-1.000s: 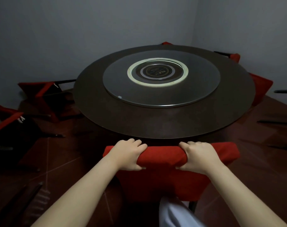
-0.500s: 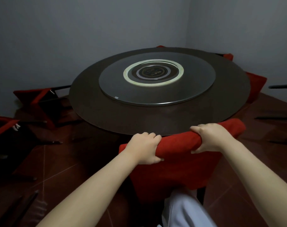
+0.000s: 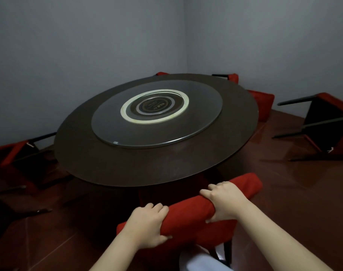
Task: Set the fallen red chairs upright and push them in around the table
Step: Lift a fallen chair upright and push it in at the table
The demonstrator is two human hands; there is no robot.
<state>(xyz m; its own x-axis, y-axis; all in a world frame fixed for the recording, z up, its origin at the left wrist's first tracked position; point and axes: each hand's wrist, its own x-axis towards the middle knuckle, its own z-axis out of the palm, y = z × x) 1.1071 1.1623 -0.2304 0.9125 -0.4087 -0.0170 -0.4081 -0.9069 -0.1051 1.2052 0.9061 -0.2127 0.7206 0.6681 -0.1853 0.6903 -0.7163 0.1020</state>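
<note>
Red chair [image 3: 188, 211]: upright at the near edge of the round table [image 3: 112, 169]; backrest top just beside the rim and skewed, its right end nearer the table; left hand [image 3: 147, 225] and right hand [image 3: 224, 202] each curl fingers over the padded top rail and grip it. Judged step: squaring the chair and pushing it in. Hazards: unequal force from the two hands may drive it in crooked; the backrest may strike the tabletop edge; the legs, hidden below, may catch on the floor. Fallen chair at right [image 3: 327, 126] and fallen chair at left [image 3: 14, 153] lie on their sides, legs outward; a careless sidestep risks tripping.
</note>
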